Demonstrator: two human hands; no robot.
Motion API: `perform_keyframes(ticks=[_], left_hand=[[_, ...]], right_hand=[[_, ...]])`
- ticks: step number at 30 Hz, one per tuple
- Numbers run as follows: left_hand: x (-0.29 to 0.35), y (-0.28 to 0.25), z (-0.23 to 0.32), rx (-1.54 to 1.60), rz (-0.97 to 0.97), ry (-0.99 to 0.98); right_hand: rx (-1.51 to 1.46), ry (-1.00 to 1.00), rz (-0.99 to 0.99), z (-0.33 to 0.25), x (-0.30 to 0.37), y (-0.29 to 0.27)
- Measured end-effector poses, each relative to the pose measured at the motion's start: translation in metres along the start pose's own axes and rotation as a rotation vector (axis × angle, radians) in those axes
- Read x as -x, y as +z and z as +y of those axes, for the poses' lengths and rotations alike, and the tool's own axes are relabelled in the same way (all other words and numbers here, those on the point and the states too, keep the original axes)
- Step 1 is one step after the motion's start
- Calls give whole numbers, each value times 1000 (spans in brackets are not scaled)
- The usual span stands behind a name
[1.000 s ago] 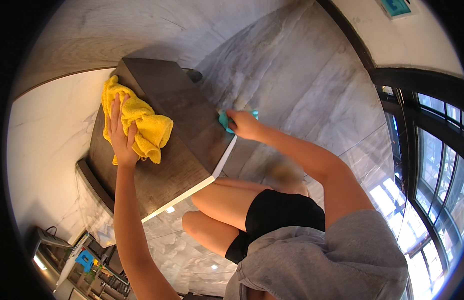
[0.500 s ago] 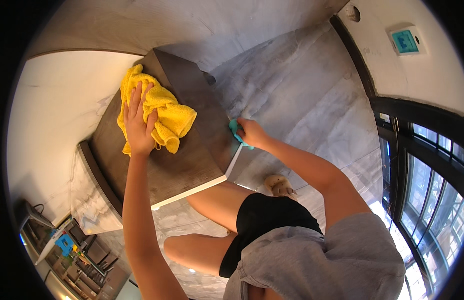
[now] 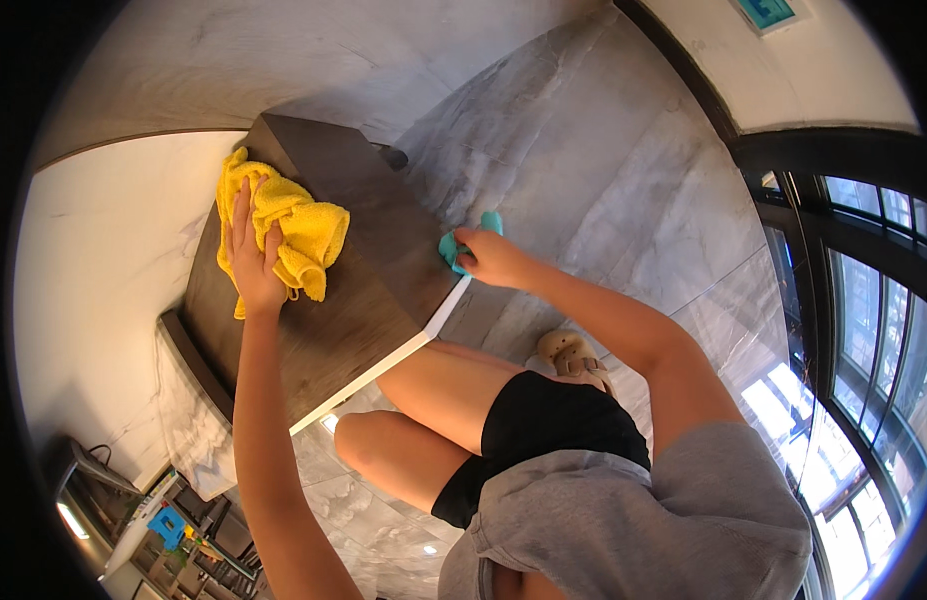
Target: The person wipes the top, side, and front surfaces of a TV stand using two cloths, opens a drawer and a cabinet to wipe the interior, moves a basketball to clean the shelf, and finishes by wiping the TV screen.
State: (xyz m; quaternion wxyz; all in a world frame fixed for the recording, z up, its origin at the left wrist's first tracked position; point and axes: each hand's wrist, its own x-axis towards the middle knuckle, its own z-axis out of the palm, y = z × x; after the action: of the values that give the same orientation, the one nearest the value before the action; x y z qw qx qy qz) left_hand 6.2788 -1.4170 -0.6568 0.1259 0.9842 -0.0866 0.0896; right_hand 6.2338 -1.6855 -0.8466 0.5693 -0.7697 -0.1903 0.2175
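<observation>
From here, left hand [image 3: 255,268] splayed on yellow towel [image 3: 308,235] atop brown cabinet [image 3: 343,335], right hand [image 3: 495,259] clenching teal cloth [image 3: 449,252] at edge, grey floor [image 3: 623,200] beyond.

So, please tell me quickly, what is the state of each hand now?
Left hand: open, laid on the yellow cloth.
Right hand: closed, holding the teal cloth.

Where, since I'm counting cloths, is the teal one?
Near the head view's middle, the teal cloth is in the right hand, by the right side of the dark brown unit, right of the yellow terry towel.
</observation>
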Motion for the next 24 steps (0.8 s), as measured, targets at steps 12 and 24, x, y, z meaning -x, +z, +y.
perform_keyframes(ticks=[12, 24], left_hand=[[2, -3, 6, -50, -14, 18], [-3, 2, 7, 3, -15, -10]], right_hand=[[-5, 48, -48, -5, 8, -4], [68, 118, -48, -3, -6, -7]])
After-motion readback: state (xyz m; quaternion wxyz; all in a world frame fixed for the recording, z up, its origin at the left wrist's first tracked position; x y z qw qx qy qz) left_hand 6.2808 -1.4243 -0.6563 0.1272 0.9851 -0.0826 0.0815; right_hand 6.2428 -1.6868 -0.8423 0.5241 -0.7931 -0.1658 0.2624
